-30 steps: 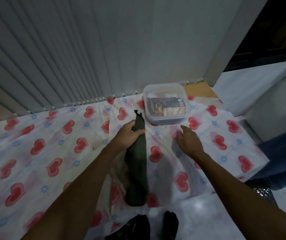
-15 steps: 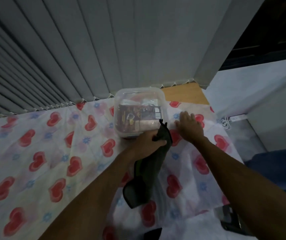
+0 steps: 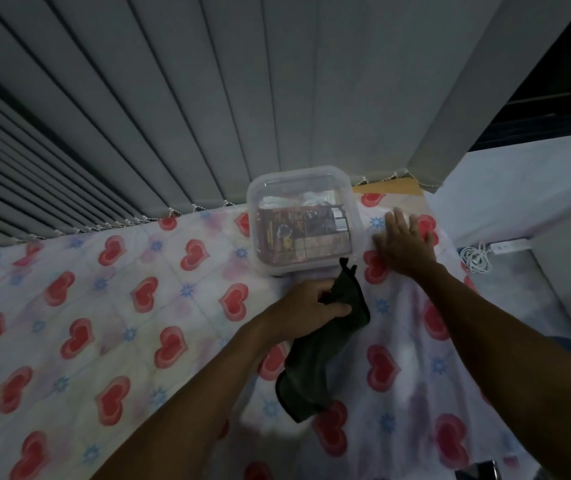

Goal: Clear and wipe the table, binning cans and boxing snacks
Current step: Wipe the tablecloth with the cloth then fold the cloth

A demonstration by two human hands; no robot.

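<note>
A clear plastic box [image 3: 303, 174] with its lid on holds snack packets and stands at the table's far edge, against the blinds. Just in front of it my left hand [image 3: 306, 306] grips a dark green cloth [image 3: 318, 355], which hangs down over the heart-patterned tablecloth [image 3: 110, 327]. My right hand [image 3: 403, 245] lies flat with fingers spread on the tablecloth, right beside the box and just short of its wall. No cans are in view.
Grey vertical blinds [image 3: 207, 109] close off the far side. The bare wooden table corner [image 3: 394, 187] shows beyond the box. The table's right edge drops to the floor, where a white power strip and coiled cable [image 3: 484, 254] lie.
Both hands moved forward toward the box. The left hand carried the cloth to the box's near side; the right hand reached past to lie beside the box. The camera turned right.
</note>
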